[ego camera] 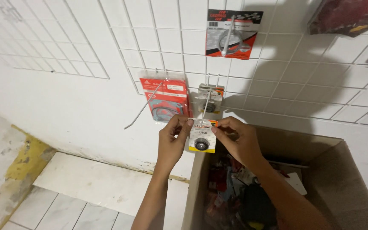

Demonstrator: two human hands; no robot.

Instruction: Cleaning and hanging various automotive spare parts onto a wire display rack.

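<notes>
Two hands (173, 138) (237, 138) around small bearing packet (202, 137).

Warm, moderately bright light from behind the camera; a broad soft shadow falls on the white wall (64, 106) toward 2 o'clock. The cardboard box (341, 179) interior is dim, slightly blurred.

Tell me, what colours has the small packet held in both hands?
The small packet is white with orange-yellow edges, seen in the head view.
</notes>
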